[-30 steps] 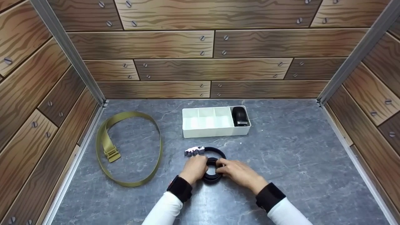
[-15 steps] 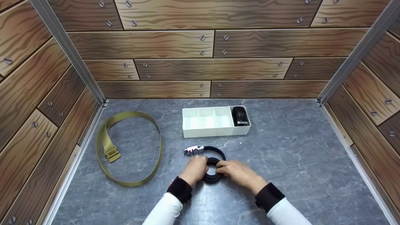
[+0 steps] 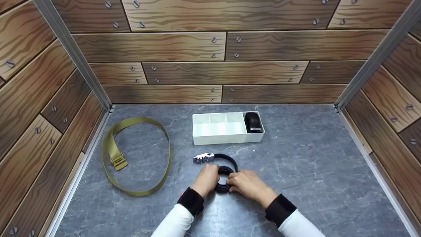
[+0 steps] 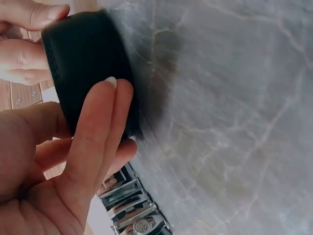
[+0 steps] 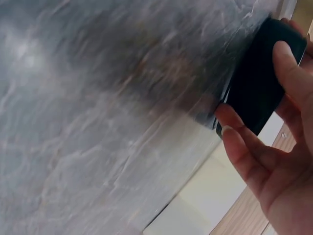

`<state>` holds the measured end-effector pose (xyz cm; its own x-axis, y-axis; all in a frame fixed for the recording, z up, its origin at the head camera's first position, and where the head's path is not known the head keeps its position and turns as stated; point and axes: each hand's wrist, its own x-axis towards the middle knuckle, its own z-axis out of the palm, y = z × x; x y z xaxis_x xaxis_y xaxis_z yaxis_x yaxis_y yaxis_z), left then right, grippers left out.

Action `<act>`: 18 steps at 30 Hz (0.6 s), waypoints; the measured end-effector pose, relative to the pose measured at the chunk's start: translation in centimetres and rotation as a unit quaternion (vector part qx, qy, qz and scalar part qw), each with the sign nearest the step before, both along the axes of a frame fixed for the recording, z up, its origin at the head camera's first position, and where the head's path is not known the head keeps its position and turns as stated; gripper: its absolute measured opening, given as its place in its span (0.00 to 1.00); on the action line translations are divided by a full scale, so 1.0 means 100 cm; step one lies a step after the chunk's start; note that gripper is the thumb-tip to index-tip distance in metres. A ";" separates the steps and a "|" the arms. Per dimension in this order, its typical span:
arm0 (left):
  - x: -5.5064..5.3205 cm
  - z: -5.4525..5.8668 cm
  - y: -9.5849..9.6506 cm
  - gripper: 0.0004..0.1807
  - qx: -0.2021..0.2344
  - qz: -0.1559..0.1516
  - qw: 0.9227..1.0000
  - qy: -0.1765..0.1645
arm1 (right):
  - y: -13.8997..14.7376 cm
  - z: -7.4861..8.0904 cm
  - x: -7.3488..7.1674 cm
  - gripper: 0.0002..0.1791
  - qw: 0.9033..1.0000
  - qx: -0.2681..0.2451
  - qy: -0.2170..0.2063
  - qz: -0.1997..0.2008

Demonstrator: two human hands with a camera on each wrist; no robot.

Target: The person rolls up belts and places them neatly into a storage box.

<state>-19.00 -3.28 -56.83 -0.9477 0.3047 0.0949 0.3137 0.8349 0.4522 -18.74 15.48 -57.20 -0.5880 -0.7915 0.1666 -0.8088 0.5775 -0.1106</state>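
Note:
A black leather belt (image 3: 223, 188) stands on edge on the grey surface, wound into a small coil. Its loose outer end curves away behind the coil to a silver buckle (image 3: 203, 158). My left hand (image 3: 206, 179) grips the coil's left side; in the left wrist view its fingers lie along the outer face of the belt (image 4: 88, 58), with the buckle (image 4: 134, 205) beyond them. From the right, my right hand (image 3: 250, 184) pinches the coil, thumb and fingers round the strap (image 5: 257, 83) in the right wrist view.
Behind the hands stands a white divided tray (image 3: 218, 140), a rolled black belt (image 3: 252, 121) in its rightmost compartment. An olive webbing belt (image 3: 139, 120) lies in a wide loop on the left. Wood-patterned walls (image 3: 184, 93) enclose the surface at the back and sides.
My right hand has slid slightly toward me and to the left around the coil. The left hand keeps its grip with little movement, and the buckle has barely shifted.

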 end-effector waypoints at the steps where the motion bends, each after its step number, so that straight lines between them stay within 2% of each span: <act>1: 0.001 0.000 0.000 0.03 0.009 0.007 1.000 -0.006 | -0.001 0.000 0.001 0.08 1.000 0.002 0.007 -0.005; 5: 0.008 0.000 0.003 0.05 0.037 0.048 0.998 -0.025 | -0.004 -0.003 0.006 0.09 0.999 0.009 0.040 -0.032; 8: 0.010 -0.001 0.006 0.07 0.047 0.069 0.996 -0.033 | -0.006 -0.005 0.008 0.10 0.998 0.013 0.053 -0.033; 13: 0.007 -0.001 0.004 0.06 0.026 0.052 0.998 -0.025 | 0.001 -0.004 0.006 0.11 1.000 0.003 0.025 -0.001; 18: 0.000 0.004 0.000 0.07 0.003 0.011 0.999 -0.036 | 0.006 0.000 0.002 0.16 1.000 0.009 -0.015 0.018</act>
